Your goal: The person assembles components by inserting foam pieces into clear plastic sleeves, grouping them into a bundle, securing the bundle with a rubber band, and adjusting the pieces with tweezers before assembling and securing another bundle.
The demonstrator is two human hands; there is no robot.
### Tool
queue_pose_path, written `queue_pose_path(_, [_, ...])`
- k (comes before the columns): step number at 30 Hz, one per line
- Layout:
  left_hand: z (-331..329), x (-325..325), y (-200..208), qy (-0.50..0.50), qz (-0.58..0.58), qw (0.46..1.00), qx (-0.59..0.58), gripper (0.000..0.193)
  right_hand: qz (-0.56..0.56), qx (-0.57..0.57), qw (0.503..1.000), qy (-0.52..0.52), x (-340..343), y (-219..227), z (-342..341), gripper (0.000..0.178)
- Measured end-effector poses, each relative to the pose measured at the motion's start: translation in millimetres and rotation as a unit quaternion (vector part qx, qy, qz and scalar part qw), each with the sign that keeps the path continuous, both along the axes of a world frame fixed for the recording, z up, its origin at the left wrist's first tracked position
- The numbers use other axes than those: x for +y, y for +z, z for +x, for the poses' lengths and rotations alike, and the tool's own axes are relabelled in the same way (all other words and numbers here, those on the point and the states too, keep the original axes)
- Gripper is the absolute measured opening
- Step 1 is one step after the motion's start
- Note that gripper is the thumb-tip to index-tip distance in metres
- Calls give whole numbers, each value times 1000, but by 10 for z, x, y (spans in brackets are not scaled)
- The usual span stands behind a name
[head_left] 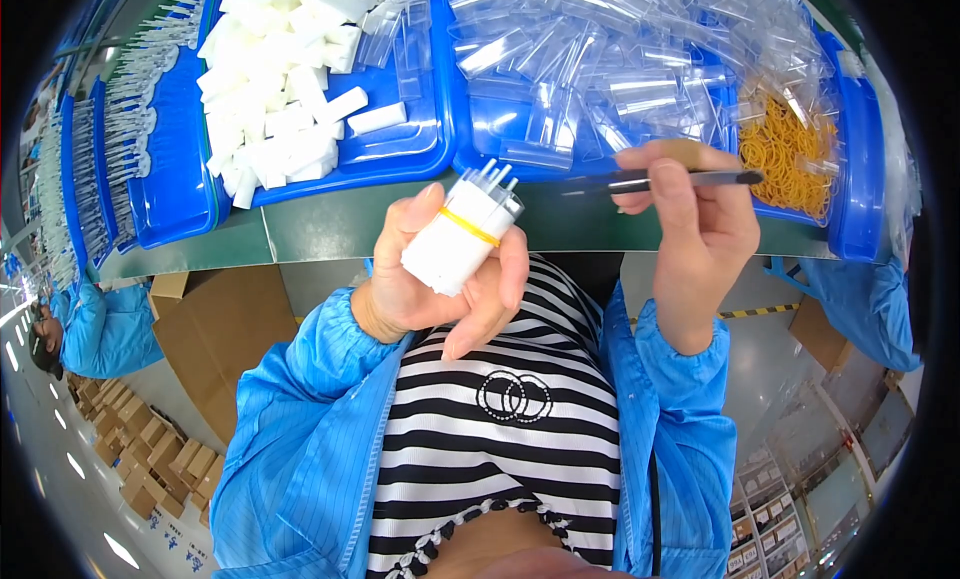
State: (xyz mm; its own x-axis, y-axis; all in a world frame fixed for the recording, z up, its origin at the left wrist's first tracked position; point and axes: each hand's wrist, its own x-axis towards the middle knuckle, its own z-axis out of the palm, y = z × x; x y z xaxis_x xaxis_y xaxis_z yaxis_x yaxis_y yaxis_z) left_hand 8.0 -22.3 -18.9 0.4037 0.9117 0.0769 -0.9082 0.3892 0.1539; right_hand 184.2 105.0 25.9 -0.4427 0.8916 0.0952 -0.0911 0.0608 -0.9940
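My left hand (398, 291) is closed round a white foam block (436, 259) at the middle of the view. A clear plastic sleeve (488, 205) sits at the block's upper end, and a yellow rubber band (470, 226) loops around it. Several thin rods (497, 174) stick out at the top. Off to the right, my right hand (700, 219) grips dark tweezers (715, 178) between thumb and fingers. Their tips point left toward the rods and are blurred, apart from the block.
Beyond my hands, blue trays hold white foam blocks (275, 99), clear plastic sleeves (600, 64) and yellow rubber bands (785, 159). Racks of thin pieces (130, 109) stand far left. The green table edge (330, 231) runs below the trays. People in blue sit at both sides.
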Motion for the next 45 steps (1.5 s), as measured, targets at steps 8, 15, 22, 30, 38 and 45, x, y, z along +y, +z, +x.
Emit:
queue_pose_path(8, [-144, 49, 105, 73, 11, 997, -28, 80, 342, -114, 931, 50, -96, -250, -331, 24])
queue_pose_path(15, [-210, -18, 124, 84, 10, 996, -25, 80, 433, -247, 854, 151, -73, -330, -520, 41])
queue_pose_path(22, [-211, 15, 169, 88, -9, 996, -16, 76, 379, -275, 860, 202, -59, -114, -492, 53])
queue_pose_path(30, [-172, 58, 227, 166, 4, 952, 256, 80, 311, -85, 935, 145, -162, 158, -385, 66])
queue_pose_path(38, [-105, 54, 352, 155, -1, 858, 489, 97, 366, -75, 922, 102, -95, 105, -319, 74])
queue_pose_path(45, [-374, 126, 391, 258, 246, 567, 743, 94, 406, -99, 903, 104, 31, 16, -88, 71])
